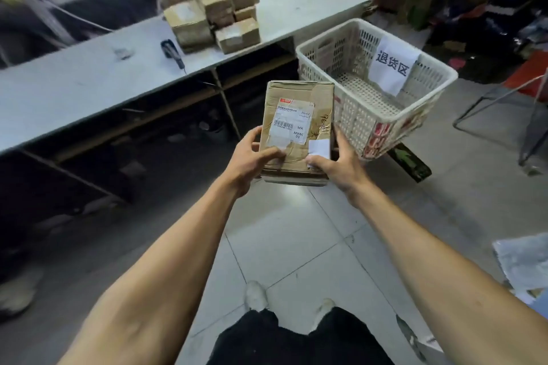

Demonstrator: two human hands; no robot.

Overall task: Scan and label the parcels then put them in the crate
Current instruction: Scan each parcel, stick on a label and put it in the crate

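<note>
Cardboard, brown and creased, makes up the parcel that a person is holding with both hands above the pale tiled floor, clear of the table and just beside the near-left corner of the crate. The left hand is curling round the parcel's lower left edge, thumb lying across the top face. The right hand is gripping the lower right corner, its thumb pressing a small blank white sticker onto the top face. A larger white shipping label is sitting on the same face, carrying a barcode and the readable marks "MX", "MXRC" and "03"; the finer print is too small to read. Strips of clear tape are crossing the box, wrinkled and glossy.

The crate is white plastic with perforated lattice walls and floor, rectangular, standing on the floor past the table's right end. A white paper sign hanging over its far rim is reading "退货区". Red markings are showing on its near wall.

The table is long with a flat grey top. A pile of similar brown boxes is crowding its far right portion, and a dark handheld scanner is lying near the front edge.
</note>
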